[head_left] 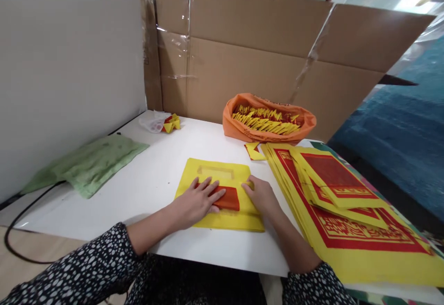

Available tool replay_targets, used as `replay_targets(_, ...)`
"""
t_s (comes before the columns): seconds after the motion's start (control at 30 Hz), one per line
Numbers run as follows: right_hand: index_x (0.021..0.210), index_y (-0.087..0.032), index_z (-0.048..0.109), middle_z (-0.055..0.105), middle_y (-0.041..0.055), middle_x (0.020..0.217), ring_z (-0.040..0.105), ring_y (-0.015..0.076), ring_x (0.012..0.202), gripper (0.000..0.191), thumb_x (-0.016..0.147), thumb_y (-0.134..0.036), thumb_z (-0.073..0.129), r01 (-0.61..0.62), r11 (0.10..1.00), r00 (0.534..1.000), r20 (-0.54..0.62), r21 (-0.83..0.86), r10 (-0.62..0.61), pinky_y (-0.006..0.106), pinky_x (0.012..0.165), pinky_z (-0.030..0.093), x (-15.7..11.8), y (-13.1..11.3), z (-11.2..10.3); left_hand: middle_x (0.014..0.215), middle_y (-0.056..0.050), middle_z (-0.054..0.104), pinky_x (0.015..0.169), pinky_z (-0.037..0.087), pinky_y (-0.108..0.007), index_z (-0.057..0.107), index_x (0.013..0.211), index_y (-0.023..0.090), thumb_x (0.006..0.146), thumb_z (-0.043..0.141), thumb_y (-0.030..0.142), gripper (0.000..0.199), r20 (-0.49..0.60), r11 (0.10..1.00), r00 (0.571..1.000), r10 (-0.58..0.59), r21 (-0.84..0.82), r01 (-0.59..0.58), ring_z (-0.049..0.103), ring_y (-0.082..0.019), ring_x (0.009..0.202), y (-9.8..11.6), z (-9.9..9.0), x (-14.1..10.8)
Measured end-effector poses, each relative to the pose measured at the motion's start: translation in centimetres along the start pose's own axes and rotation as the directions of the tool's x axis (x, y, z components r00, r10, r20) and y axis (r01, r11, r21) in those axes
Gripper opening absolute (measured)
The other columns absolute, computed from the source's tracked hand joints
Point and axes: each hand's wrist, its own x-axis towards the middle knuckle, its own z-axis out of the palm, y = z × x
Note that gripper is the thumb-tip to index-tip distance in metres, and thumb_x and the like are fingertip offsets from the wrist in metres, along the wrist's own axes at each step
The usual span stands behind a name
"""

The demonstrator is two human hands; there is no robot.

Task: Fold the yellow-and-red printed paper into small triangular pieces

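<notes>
A stack of yellow paper sheets [222, 222] lies on the white table in front of me. On top of it is a folded strip of paper with a red face [229, 199]. My left hand [197, 203] rests flat across the left part of the red strip, fingers spread. At the right edge of the stack, my right hand [262, 196] pinches the edge of the yellow paper between thumb and fingers. Its fingertips are partly hidden, so I cannot tell how many layers they hold.
An orange bag [239, 131] filled with folded yellow-red papers stands at the back. Larger red-printed yellow sheets [347, 265] are piled at right. A small folded piece [255, 152] lies near them. A green cloth [93, 161] and a clear plastic bag [154, 122] are at left. Cardboard [243, 73] walls the back.
</notes>
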Motion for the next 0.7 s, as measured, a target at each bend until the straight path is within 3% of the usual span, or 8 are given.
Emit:
replay_targets(0.37,0.073,-0.021,0.05,0.06,0.0005,0.067,0.05,0.0157,0.062,0.021,0.09,-0.033,0.052,-0.048,0.998,0.998,0.035,-0.039,0.049,0.024,0.057,0.026,0.2,0.1,0.1,0.152,-0.015,0.036,0.108,0.024,-0.056,0.036,0.148,0.023,0.102,0.024,0.049,0.054,-0.044,0.999,0.998,-0.05,0.005,0.05,0.031,-0.038,0.139,-0.1,1.9,0.1)
replay_targets(0.7,0.074,-0.021,0.054,0.06,0.0004,0.065,0.052,0.0168,0.061,0.02,0.09,-0.034,0.052,-0.041,0.999,0.999,0.012,-0.035,0.042,0.025,0.056,0.029,0.3,0.3,0.6,0.152,-0.016,0.035,0.108,0.025,-0.059,0.036,0.148,0.021,0.102,0.022,0.049,0.055,-0.03,0.997,0.997,-0.069,-0.018,0.069,0.028,-0.039,0.141,0.1,2.1,0.1)
